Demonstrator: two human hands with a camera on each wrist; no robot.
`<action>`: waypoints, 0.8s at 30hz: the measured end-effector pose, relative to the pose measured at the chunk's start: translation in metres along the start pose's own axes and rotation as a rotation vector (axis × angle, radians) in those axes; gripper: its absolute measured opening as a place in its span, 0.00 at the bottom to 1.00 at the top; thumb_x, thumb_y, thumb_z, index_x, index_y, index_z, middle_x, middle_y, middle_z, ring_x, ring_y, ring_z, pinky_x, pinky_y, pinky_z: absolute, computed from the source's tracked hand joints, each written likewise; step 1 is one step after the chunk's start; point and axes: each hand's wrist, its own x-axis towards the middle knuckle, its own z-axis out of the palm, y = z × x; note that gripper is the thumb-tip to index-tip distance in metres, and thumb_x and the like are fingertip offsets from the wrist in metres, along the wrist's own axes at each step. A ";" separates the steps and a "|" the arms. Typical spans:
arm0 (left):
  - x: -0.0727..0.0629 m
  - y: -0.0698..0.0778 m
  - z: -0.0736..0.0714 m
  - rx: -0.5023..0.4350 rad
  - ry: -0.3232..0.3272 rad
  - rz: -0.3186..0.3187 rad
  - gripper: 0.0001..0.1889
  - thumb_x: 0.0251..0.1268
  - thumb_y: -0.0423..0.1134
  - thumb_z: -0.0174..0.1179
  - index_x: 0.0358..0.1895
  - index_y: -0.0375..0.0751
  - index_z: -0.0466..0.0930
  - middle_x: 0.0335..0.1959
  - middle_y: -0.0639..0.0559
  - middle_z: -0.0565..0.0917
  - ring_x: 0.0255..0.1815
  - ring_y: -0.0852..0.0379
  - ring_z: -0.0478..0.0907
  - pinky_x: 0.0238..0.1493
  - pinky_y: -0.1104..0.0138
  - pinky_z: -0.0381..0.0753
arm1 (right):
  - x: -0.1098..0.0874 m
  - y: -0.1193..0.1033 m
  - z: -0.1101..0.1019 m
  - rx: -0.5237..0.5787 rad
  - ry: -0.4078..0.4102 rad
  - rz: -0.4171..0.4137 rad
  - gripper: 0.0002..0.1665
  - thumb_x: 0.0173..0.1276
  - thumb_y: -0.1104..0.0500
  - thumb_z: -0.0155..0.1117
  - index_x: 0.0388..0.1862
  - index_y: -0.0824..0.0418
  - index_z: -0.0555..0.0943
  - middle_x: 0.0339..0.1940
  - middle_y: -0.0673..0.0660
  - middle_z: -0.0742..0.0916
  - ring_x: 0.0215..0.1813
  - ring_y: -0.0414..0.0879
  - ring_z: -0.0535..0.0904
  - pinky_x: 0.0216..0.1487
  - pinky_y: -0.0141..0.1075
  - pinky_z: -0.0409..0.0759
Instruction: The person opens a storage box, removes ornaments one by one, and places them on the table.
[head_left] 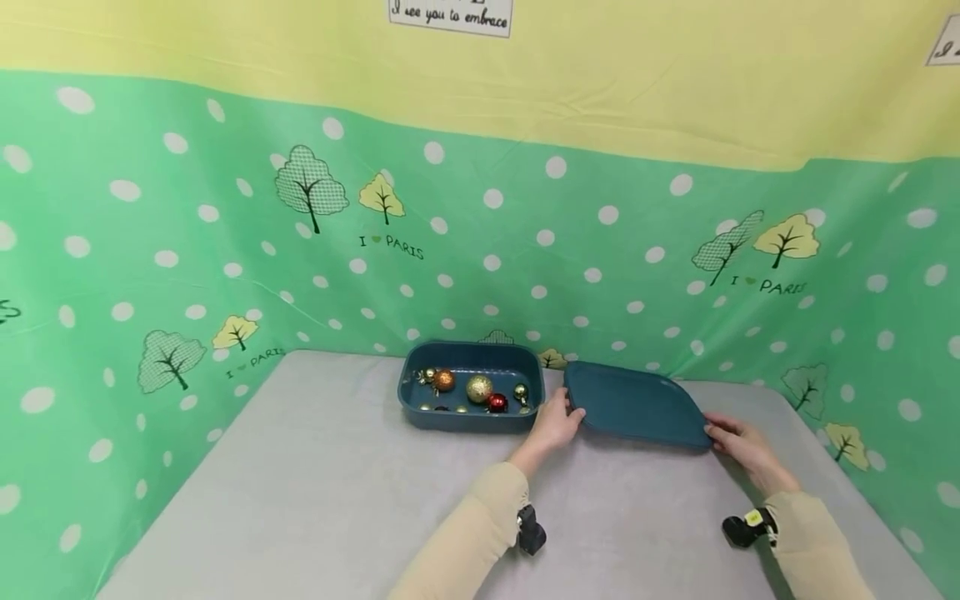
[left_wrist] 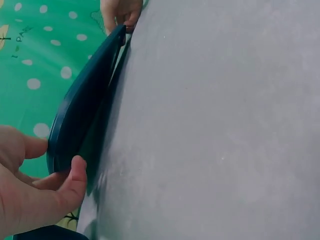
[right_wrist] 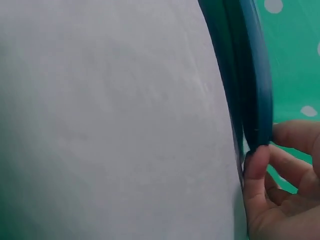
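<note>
Beside 1 box [head_left: 467, 423], several baubles [head_left: 479, 388] inside, 2 hands [head_left: 553, 422] [head_left: 744, 451] gripping 1 blue lid [head_left: 637, 406]

Lid [head_left: 637, 406]: dark blue, flat, rounded corners, shallow rim. Left hand [head_left: 553, 422] pinches its 9 o'clock end; right hand [head_left: 746, 454] pinches it at 4 o'clock. Box [head_left: 471, 422]: same dark blue, rounded rectangle, upright, uncovered, at lid's 9 o'clock, just beside left hand. Inside: gold glitter ball [head_left: 479, 388] right of centre; orange ball [head_left: 444, 381] at its 9 o'clock, glossy red ball [head_left: 497, 403] at 4 o'clock, small gold ball [head_left: 521, 390] at 3 o'clock.
</note>
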 end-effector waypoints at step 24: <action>-0.014 -0.006 -0.004 -0.201 -0.073 -0.156 0.32 0.65 0.37 0.57 0.69 0.27 0.61 0.67 0.33 0.66 0.66 0.41 0.66 0.62 0.52 0.69 | -0.009 -0.004 0.006 0.113 0.028 -0.006 0.33 0.77 0.57 0.46 0.70 0.80 0.56 0.53 0.64 0.78 0.38 0.32 0.77 0.39 0.29 0.79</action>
